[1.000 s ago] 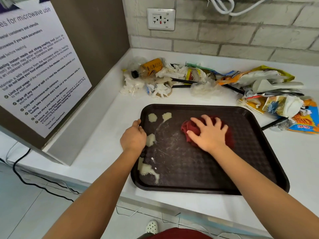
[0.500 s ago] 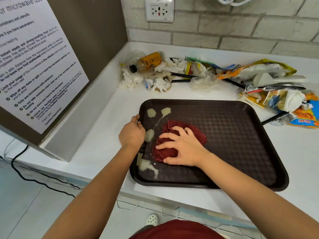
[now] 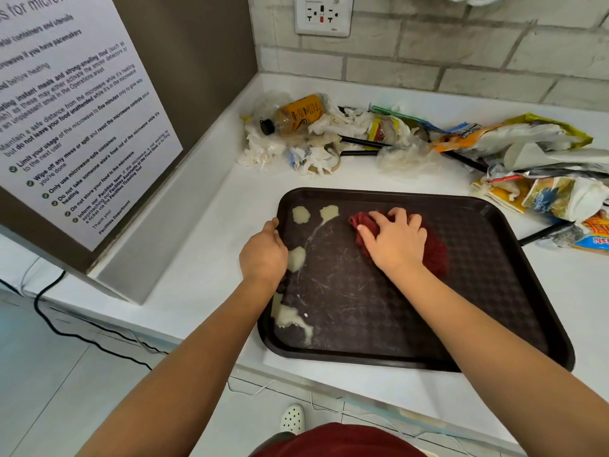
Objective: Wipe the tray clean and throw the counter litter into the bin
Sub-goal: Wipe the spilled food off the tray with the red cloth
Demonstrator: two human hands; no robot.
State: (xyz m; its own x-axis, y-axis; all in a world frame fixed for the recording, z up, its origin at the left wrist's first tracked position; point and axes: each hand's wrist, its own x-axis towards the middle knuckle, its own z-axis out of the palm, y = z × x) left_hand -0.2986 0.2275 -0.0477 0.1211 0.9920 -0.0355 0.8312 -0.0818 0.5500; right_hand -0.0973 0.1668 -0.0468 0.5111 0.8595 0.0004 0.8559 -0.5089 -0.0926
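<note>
The white counter is carrying a dark brown tray, which is lying flat near the front edge. A band of litter is lying along the back of the counter, just beyond the tray. A red cloth is resting on the tray's upper middle. The right hand is pressing down on the cloth with fingers spread and slightly bent. The left hand is gripping the tray's left rim, fingers curled over it. Pale spill patches are sitting along the tray's left side.
</note>
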